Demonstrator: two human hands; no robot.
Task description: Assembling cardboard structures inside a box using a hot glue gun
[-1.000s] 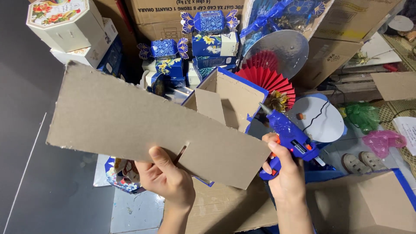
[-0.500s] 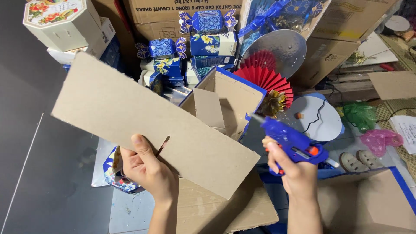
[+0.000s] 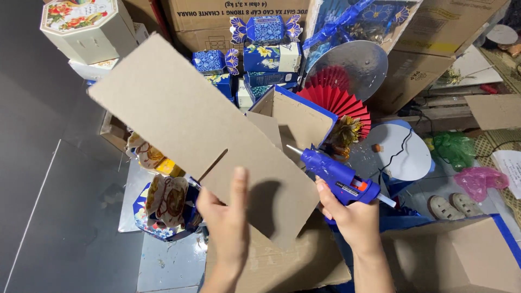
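Left hand [image 3: 228, 217] is pinching the slotted cardboard panel [image 3: 201, 135]; right hand [image 3: 353, 217] is gripping the blue glue gun [image 3: 339, 176]; advise keeping the nozzle steady along the edge.

Left hand [image 3: 225, 217] gripping the lower edge of a long grey cardboard sheet [image 3: 195, 130] with a slit cut in it, thumb laid flat on its face, sheet tilted and raised over the clutter. Right hand [image 3: 353, 217] wrapped around a blue glue gun [image 3: 336, 173], nozzle aimed up-left, just beside the sheet's right edge and near an open blue-trimmed box [image 3: 296, 116]. Behind: red paper fan [image 3: 339, 103], silver disc [image 3: 353, 62], blue gift boxes [image 3: 260, 49], white octagonal box [image 3: 87, 24].
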